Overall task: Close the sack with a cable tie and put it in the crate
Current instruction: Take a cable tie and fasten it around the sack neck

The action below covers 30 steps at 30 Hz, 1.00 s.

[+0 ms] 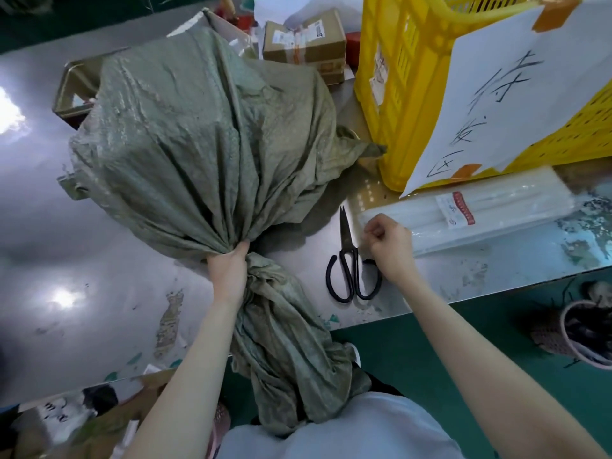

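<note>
Sack (198, 134) of grey-green woven cloth is lying bulging on the shiny metal desk (66, 226), filling the left and middle of the view, with its gathered neck pointing toward the person. Left hand (230, 276) is gripping that bunched neck tightly, fingers curling round the cloth, while the loose mouth of the sack is trailing over the desk edge toward the person's lap. Behind the sack, a brown cardboard box (304, 38) is sitting near the far edge of the desk. Just right of the gripped neck, black-handled scissors (351, 260) are lying flat on the desk, blades pointing away from the person. Right hand (389, 241) is hovering just beside the scissors at the near end of a clear plastic packet of pale cable ties (480, 213), its fingers curling in and seeming to pinch something thin there; I cannot tell exactly what. Yellow slatted crate (397, 94) is standing at the far right, beside the sack, with a handwritten white paper sheet (513, 77) taped across its side.
</note>
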### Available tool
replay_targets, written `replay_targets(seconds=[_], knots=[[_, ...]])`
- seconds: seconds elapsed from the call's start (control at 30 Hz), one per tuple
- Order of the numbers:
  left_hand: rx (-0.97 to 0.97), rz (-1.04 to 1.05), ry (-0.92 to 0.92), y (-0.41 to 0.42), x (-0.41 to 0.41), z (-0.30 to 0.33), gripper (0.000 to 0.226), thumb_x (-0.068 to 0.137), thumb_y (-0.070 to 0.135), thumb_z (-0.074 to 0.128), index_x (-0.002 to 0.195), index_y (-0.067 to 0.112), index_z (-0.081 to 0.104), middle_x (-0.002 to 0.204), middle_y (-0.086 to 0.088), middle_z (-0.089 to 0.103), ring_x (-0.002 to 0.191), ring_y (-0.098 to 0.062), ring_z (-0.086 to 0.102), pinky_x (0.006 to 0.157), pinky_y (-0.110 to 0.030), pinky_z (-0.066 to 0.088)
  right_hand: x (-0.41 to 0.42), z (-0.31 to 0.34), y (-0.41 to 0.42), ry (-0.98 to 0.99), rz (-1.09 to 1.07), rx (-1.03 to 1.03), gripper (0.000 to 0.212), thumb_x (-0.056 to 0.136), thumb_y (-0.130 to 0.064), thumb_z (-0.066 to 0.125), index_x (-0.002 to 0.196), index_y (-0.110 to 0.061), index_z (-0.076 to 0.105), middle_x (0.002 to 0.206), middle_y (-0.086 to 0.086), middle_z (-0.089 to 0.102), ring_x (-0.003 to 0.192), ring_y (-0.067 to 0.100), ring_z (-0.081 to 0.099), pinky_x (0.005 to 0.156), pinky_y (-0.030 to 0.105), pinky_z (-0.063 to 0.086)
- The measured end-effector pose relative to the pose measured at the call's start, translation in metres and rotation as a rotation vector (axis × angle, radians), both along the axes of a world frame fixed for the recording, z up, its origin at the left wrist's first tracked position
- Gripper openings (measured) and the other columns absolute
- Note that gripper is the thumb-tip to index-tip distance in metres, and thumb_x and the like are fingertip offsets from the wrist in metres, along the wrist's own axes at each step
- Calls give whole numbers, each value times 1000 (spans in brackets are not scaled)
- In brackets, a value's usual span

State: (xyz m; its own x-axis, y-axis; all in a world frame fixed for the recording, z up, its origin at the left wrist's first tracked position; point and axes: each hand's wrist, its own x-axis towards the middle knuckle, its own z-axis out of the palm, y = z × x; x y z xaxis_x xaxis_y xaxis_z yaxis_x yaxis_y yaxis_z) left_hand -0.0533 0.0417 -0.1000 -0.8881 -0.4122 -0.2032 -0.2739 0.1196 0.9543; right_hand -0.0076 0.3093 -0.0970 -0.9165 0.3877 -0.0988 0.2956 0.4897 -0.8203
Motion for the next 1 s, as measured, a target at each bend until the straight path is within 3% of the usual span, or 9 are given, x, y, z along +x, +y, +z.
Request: replay_targets(seconds=[0.2, 0.3, 0.47, 0.6, 0.67, 0.8, 1.0], knots=[[0, -35, 9, -3, 1, -3, 51, 82, 15, 71, 129, 4, 55, 131, 2, 57, 120, -13, 54, 102, -23, 38, -8, 8, 19, -60, -61, -268, 14, 83, -7, 71, 82, -16, 59, 62, 2, 56, 54, 16, 49, 55, 29, 41], [18, -48, 25, -1, 2, -1, 49, 84, 13, 69, 131, 6, 55, 132, 3, 56, 121, -11, 53, 106, -25, 36, -6, 13, 29, -64, -39, -236, 14, 85, -6, 68, 84, -17, 58, 62, 2, 55, 56, 21, 53, 61, 36, 46], [32, -31, 7, 2, 2, 0, 49, 86, 13, 68, 132, 5, 52, 129, 4, 56, 119, -10, 52, 99, -19, 35, -4, 17, 31, -79, 383, 210, 22, 90, -17, 61, 111, -22, 65, 95, 4, 51, 86, 17, 50, 80, 31, 41], [27, -24, 15, 3, 3, 2, 51, 86, 12, 68, 133, 6, 50, 131, 4, 54, 120, -10, 51, 100, -19, 34, -10, 13, 24, -189, 553, 728, 37, 93, -37, 48, 128, -26, 52, 113, 7, 50, 110, 27, 46, 92, 40, 35], [27, -27, 18, 3, 3, 3, 51, 86, 11, 68, 133, 6, 50, 130, 5, 54, 119, -10, 51, 101, -20, 34, -13, 13, 22, -238, 590, 831, 44, 90, -39, 51, 130, -22, 43, 121, 8, 52, 115, 29, 48, 93, 41, 35], [31, -33, -6, 0, 2, 0, 53, 84, 16, 69, 133, 7, 51, 132, 4, 55, 121, -13, 52, 104, -24, 36, -18, 12, 17, -304, 602, 811, 52, 87, -38, 54, 128, -16, 33, 124, 9, 57, 114, 30, 54, 94, 43, 37], [37, -36, -19, -1, 3, -1, 54, 84, 18, 70, 134, 8, 50, 133, 3, 55, 122, -14, 52, 110, -32, 36, -14, 7, 16, -255, 439, 570, 27, 90, -16, 50, 115, -5, 44, 113, 18, 59, 102, 37, 53, 81, 39, 39]])
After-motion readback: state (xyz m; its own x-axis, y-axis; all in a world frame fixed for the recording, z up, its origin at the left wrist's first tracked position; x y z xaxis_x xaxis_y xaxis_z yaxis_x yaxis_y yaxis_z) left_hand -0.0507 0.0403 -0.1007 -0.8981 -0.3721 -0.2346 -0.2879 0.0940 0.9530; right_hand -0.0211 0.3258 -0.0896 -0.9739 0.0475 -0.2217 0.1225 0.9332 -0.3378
